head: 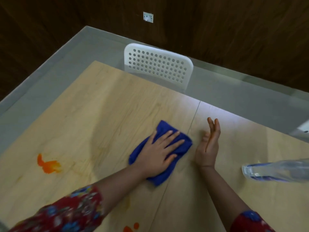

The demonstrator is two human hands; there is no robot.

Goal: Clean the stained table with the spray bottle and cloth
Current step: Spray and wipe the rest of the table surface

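1. The pale wooden table [117, 101] has a thin seam running from its far edge towards its near edge.
2. A folded blue terry cloth [162, 128] lies near the middle of the table, just left of that seam.
3. The left hand [160, 153] lies flat on the cloth, fingers straight and spread, pressing it down without gripping it.
4. The right hand [208, 146] stands on its edge just right of the seam, near the cloth. Its fingers are straight and together, and it holds nothing.
5. A clear plastic spray bottle [274, 170] is at the table's right side, apart from both hands; I cannot tell whether it stands or lies.
6. A bright orange stain [48, 164] marks the left side, and smaller orange blots [131, 228] sit by the near edge.
7. A white perforated plastic chair [158, 66] stands at the far edge.
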